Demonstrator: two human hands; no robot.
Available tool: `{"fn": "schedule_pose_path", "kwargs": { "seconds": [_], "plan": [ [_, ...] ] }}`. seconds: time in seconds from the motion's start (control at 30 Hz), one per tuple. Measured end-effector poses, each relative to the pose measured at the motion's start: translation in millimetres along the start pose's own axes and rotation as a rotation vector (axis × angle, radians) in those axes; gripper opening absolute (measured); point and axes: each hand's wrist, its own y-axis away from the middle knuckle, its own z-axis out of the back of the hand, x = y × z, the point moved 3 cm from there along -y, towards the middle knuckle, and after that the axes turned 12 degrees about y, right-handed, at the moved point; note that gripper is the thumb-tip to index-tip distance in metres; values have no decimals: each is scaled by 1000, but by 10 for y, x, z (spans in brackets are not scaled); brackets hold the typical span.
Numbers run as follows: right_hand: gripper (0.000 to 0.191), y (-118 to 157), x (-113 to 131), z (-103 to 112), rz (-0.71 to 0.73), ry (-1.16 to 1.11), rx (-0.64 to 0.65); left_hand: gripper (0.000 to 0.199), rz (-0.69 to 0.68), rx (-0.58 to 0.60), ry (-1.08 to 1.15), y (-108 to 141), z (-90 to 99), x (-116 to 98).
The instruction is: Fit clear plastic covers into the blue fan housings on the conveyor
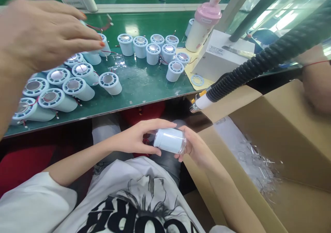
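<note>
Over my lap, a light blue cylindrical housing [169,140] lies on its side with clear, shiny plastic around it. My left hand [141,136] is closed round its left end, the thumb below and the fingers above. From the right, my right hand [192,145] grips the other end, its fingertips curling underneath. The end faces of the housing are hidden from me. On the bench in front, a similar light blue housing [110,83] stands upright, showing a round silver disc on top and short wires.
Several more housings [58,100] crowd the green bench [139,84] at left. Another person's hand [46,36] reaches over them. A black corrugated hose [245,59] slants in at right, above a cardboard box [289,129] with clear plastic pieces. A pink-topped bottle [203,26] stands behind.
</note>
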Motion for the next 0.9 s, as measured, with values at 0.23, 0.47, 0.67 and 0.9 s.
{"fn": "schedule_pose_path", "kwargs": {
  "seconds": [0.23, 0.47, 0.67, 0.9],
  "plan": [
    [57, -39, -48, -72, -104, -97, 108, 74, -37, 2, -15, -17, 10, 1],
    [70, -3, -21, -118, -295, -169, 203, 71, -65, -20, -28, -25, -2, -16],
    [78, -16, -94, -60, -68, 53, 190, 59, 97, -87, 85, -1, -47, -47],
    [58, 163, 58, 109, 784, 709, -204, 60, 278, -150, 305, 3, -66, -59]
  ]
}}
